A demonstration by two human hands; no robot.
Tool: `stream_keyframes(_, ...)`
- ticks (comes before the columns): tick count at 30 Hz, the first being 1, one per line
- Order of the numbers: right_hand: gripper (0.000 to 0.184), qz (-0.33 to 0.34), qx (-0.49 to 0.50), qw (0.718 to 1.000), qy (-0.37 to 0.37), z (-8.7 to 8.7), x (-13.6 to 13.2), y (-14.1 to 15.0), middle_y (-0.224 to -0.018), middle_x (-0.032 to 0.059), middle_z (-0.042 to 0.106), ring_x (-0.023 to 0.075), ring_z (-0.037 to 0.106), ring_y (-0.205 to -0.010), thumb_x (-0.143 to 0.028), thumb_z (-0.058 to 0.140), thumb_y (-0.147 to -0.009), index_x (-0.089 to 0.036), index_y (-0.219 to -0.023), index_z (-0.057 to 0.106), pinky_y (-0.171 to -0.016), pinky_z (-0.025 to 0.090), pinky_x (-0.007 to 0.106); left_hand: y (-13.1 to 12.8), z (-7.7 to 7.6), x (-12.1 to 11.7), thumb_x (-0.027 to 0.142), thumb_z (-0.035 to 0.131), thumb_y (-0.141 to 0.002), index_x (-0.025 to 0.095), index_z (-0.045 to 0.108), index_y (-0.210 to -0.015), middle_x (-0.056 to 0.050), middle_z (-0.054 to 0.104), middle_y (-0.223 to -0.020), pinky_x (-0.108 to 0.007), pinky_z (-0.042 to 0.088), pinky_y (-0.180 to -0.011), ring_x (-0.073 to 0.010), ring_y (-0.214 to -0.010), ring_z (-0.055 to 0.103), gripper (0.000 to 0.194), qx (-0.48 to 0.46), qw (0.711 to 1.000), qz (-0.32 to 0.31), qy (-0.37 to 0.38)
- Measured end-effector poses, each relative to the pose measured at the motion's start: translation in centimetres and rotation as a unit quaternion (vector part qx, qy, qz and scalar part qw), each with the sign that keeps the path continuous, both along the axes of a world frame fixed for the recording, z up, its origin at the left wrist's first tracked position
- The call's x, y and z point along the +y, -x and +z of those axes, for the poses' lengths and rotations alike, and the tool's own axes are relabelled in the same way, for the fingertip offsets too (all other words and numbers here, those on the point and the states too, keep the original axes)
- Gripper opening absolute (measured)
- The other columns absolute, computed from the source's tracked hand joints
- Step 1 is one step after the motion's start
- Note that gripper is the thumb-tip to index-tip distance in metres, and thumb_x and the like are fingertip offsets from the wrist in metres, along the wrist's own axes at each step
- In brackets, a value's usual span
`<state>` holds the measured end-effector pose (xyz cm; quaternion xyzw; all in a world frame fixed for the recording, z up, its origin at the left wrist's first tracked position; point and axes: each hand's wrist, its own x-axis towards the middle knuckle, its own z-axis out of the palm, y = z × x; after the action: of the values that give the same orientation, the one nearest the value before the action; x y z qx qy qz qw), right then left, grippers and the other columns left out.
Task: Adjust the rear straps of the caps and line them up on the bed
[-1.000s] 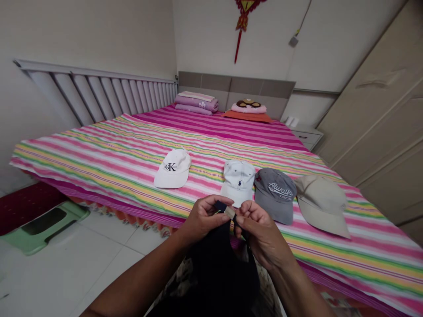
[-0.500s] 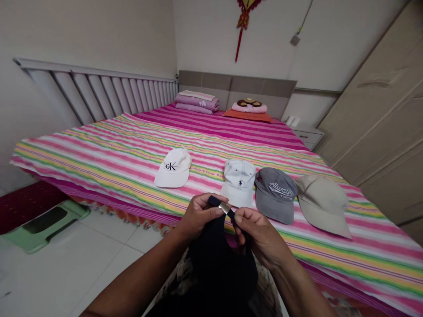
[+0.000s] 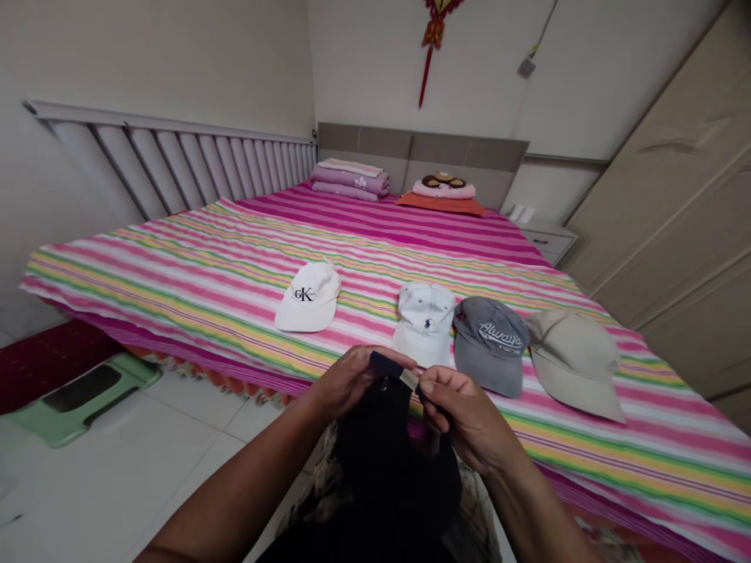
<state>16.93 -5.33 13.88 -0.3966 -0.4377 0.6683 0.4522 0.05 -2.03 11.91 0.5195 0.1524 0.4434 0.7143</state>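
A dark cap (image 3: 387,446) is held over my lap, its back opening and adjusting strap facing up. My left hand (image 3: 346,383) grips the cap's back edge at the left end of the strap, fingers behind it. My right hand (image 3: 463,410) pinches the strap's right side, close by the metal buckle (image 3: 409,379). Beyond my hands, a white cap with a small dark emblem (image 3: 425,320), a grey cap with white lettering (image 3: 491,344) and a beige cap (image 3: 575,360) lie side by side. Farther left rests a white cap with black letters (image 3: 309,297).
The caps lie on a bed with a striped sheet (image 3: 193,274). Folded purple bedding (image 3: 350,181) and a pink pillow (image 3: 443,188) are near the headboard (image 3: 375,148). A green stool (image 3: 88,395) stands on the tiled floor at left. A wardrobe (image 3: 674,195) is at right.
My left thumb has moved off the metal buckle, and my left hand has shifted along the cap's edge. My right hand keeps its pinch on the strap. The caps on the bed stay put.
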Motion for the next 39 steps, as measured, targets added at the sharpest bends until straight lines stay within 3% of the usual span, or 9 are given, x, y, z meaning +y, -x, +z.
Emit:
stream_keyframes(4, 0.025, -0.006, -0.006, 1.0, 0.008, 0.1, 0.0, -0.3, -0.04, -0.0067, 0.044, 0.0013, 0.027, -0.033, -0.032, 0.068, -0.064, -0.014, -0.057, 0.052, -0.037, 0.014, 0.017, 0.5, 0.8, 1.0, 0.064, 0.047, -0.071, 0.011, 0.068, -0.089, -0.011, 0.066, -0.081, -0.029, 0.041, -0.072, -0.0202, -0.077, 0.059, 0.059, 0.046, 0.998, -0.026, 0.023)
stream_keyframes(11, 0.027, 0.013, -0.056, 0.998, 0.013, 0.0, 0.2, -1.1, -0.041, -0.0072, 0.046, 0.0013, 0.028, -0.032, -0.035, 0.069, -0.061, -0.014, -0.059, 0.052, -0.035, 0.016, 0.016, 0.3, 2.5, 2.6, 0.047, 0.064, -0.066, 0.01, 0.065, -0.075, -0.003, 0.059, -0.069, -0.021, 0.036, -0.06, -0.0098, -0.062, 0.049, 0.038, 0.195, 0.978, -0.067, 0.028)
stream_keyframes(17, 0.026, 0.017, -0.087, 0.996, -0.01, 0.1, 0.3, -1.6, -0.044, -0.007, 0.047, 0.0014, 0.031, -0.033, -0.035, 0.069, -0.061, -0.014, -0.059, 0.055, -0.035, 0.017, 0.016, 0.1, 2.4, 2.7, 0.039, 0.068, -0.065, 0.011, 0.06, -0.061, 0.003, 0.049, -0.052, -0.02, 0.028, -0.049, -0.0058, -0.049, 0.038, 0.03, 0.294, 0.944, -0.143, 0.042)
stream_keyframes(22, 0.034, 0.077, -0.062, 0.995, 0.01, -0.4, 0.9, -2.2, -0.056, -0.0011, 0.059, 0.007, 0.047, -0.042, -0.047, 0.064, -0.068, -0.014, -0.072, 0.06, -0.043, 0.032, 0.02, 0.3, 1.8, 2.5, 0.032, 0.072, -0.058, 0.011, 0.061, -0.062, 0.003, 0.051, -0.05, -0.02, 0.028, -0.048, -0.0052, -0.046, 0.039, 0.024, 0.252, 0.954, -0.123, 0.11)
stream_keyframes(26, 0.046, 0.117, -0.046, 0.992, 0.01, -3.0, 2.0, -3.8, -0.06, 0.0033, 0.063, 0.0102, 0.053, -0.052, -0.057, 0.058, -0.071, -0.011, -0.076, 0.066, -0.049, 0.035, 0.02, 0.8, 1.3, 2.6, 0.032, 0.073, -0.053, 0.009, 0.062, -0.061, 0.002, 0.05, -0.048, -0.019, 0.027, -0.044, -0.0048, -0.043, 0.039, 0.027, 0.218, 0.962, -0.094, 0.132)
stream_keyframes(32, 0.044, 0.141, 0.032, 0.989, 0.029, -6.7, 2.0, -5.7, -0.055, 0.0009, 0.06, 0.0076, 0.047, -0.048, -0.051, 0.072, -0.058, -0.009, -0.073, 0.069, -0.045, 0.033, 0.018, 1.7, 0.4, 2.9, 0.026, 0.072, -0.055, 0.008, 0.061, -0.06, 0.0, 0.055, -0.051, -0.018, 0.031, -0.046, -0.0056, -0.044, 0.046, 0.022, 0.164, 0.972, -0.064, 0.154)
stream_keyframes(35, 0.042, 0.157, 0.059, 0.985, 0.033, -6.9, 1.5, -5.6, -0.057, 0.0016, 0.062, 0.0088, 0.051, -0.049, -0.045, 0.078, -0.051, -0.01, -0.071, 0.068, -0.046, 0.034, 0.018, 1.8, 0.4, 3.0, 0.024, 0.072, -0.055, 0.008, 0.061, -0.06, 0.0, 0.055, -0.051, -0.018, 0.033, -0.047, -0.0062, -0.045, 0.048, 0.02, 0.155, 0.973, -0.053, 0.164)
stream_keyframes(39, 0.028, 0.135, 0.111, 0.984, 0.029, -6.2, 1.0, -5.1, -0.058, -0.001, 0.063, 0.0073, 0.053, -0.048, -0.035, 0.079, -0.055, -0.014, -0.069, 0.066, -0.049, 0.039, 0.017, 1.9, 0.9, 3.0, 0.024, 0.073, -0.054, 0.008, 0.06, -0.059, 0.0, 0.055, -0.05, -0.017, 0.033, -0.046, -0.0064, -0.044, 0.048, 0.021, 0.147, 0.974, -0.058, 0.164)
